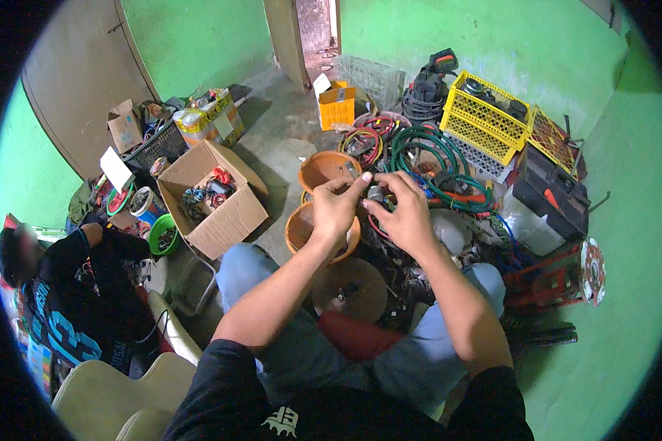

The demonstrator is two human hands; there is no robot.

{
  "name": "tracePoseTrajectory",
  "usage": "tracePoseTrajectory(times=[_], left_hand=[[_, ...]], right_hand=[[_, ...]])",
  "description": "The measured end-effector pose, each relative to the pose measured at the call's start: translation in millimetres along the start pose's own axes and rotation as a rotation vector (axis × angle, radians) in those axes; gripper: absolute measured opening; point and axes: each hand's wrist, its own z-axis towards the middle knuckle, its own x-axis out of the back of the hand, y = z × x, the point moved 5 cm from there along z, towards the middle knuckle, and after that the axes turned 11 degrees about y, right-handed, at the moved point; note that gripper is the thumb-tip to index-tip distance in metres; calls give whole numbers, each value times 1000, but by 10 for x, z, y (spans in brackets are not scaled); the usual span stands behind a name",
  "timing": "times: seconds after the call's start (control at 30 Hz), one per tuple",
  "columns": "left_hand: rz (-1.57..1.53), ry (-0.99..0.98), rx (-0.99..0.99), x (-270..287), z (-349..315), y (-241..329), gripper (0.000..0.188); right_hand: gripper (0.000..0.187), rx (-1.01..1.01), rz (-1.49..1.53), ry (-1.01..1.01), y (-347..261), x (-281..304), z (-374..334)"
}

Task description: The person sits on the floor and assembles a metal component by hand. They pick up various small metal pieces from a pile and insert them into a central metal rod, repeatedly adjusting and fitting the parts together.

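Above two orange tubs, both my hands come together around a small round grey metal part [376,193]. My right hand [408,217] has it between thumb and forefinger. The fingers of my left hand [334,212] are pinched together right beside it; what sits in that pinch is too small to make out. Behind my left hand stands the upper orange tub [310,171], and the lower orange tub [296,234] is under my wrist. Between my knees lies a round brown disc-like surface [346,283] with small bits on it.
Coiled green hose [401,147], cables and scrap spread to the right. Yellow crates [485,125] and a black toolbox [548,191] line the wall. A cardboard box [232,224] of wires and a green bowl [157,234] are at left, near another seated person [88,294].
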Motion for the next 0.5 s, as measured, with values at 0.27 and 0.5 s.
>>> tracePoseTrajectory(times=[0.27, 0.5], left_hand=[[33, 29, -42, -41, -52, 189, 32], [-105, -49, -22, -197, -34, 60, 32]], right_hand=[[39, -92, -19, 63, 61, -43, -55], [33, -63, -47, 161, 152, -86, -128]])
